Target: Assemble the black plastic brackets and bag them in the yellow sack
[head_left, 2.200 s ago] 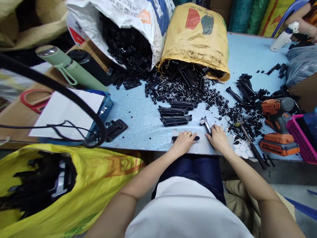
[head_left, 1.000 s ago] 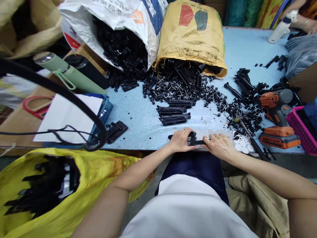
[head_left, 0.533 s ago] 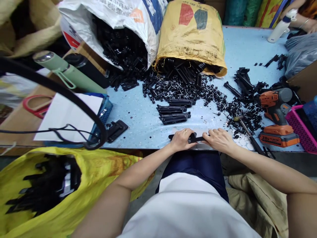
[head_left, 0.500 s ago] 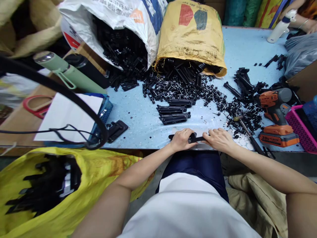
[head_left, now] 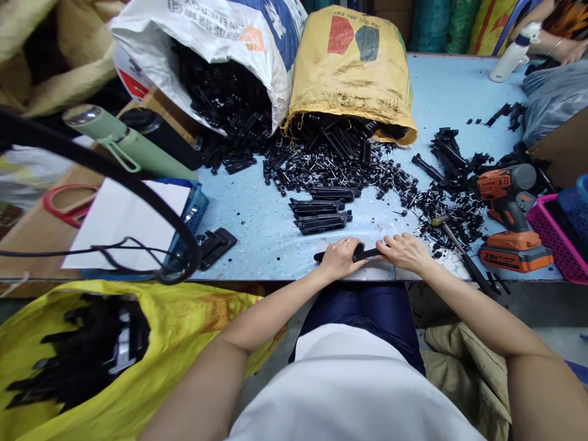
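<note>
Close to the table's front edge, my left hand [head_left: 340,259] is closed around a long black plastic part [head_left: 369,253]. My right hand [head_left: 403,251] grips the right end of the same part, fingers pressed together over it. The left tip of the part sticks out past my left hand; much of it is hidden by my fingers. Just beyond my hands lie several black plastic parts [head_left: 321,222] in a short stack on the blue table [head_left: 257,226]. A heap of small black-headed pins [head_left: 326,168] spreads behind them.
An orange cordless drill [head_left: 514,217] and a hammer [head_left: 463,251] lie to the right, beside a pink basket [head_left: 551,236]. White [head_left: 285,79] and yellow sacks [head_left: 349,73] stand at the back. A yellow sack [head_left: 193,343] of black parts sits below left. Another person's hand [head_left: 569,52] is far right.
Both hands keep their hold on the black part, with only slight shifts of the fingers. The whole view has tilted a little.
</note>
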{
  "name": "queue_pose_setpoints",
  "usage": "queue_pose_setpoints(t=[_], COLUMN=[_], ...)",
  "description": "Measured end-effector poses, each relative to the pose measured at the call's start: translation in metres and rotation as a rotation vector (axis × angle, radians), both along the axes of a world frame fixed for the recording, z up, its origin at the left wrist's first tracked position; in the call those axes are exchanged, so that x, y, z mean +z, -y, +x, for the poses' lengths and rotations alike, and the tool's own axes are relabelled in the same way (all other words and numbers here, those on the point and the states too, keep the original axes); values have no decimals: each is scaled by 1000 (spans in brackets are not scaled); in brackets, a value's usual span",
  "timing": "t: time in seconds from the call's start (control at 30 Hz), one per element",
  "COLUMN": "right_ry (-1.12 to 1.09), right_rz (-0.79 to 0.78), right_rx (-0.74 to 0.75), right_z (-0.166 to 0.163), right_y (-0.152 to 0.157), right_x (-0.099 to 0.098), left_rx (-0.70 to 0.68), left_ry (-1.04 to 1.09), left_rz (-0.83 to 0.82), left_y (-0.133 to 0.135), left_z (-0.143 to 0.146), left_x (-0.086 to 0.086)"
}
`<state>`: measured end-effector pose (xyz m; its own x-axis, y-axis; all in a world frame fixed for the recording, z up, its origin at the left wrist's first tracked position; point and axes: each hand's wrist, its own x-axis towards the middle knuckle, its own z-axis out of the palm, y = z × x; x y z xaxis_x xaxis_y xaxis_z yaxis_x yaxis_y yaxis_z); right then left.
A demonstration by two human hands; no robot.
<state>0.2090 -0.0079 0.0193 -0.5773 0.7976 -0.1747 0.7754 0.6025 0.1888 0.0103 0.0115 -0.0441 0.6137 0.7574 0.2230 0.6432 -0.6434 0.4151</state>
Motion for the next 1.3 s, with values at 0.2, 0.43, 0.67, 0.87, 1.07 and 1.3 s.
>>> queue_pose_setpoints(t=[0.2,0.43,0.67,0.87,1.07,1.3], right_ry=[-164,-492,-440,-391,-689,-932], right_rz=[15,386,207,112,225,-46], right_rx=[-158,-729,-757,-894,-878,-540], right_z=[22,95,93,92,66,12], right_y=[19,61,67,48,27,7], right_x=[-27,-34,-46,-41,-19,-6], left_rx=[-132,-175,-154,267,599,512], left_ry=[-107,-107,-49,676,1067,1021], left_rz=[-116,-172,-165,-321,-745,-744], left_y=[-10,-68,-79,-35,1,6], left_z=[26,123,139,11,-39,-39], left_x=[13,31,31,34,16,15])
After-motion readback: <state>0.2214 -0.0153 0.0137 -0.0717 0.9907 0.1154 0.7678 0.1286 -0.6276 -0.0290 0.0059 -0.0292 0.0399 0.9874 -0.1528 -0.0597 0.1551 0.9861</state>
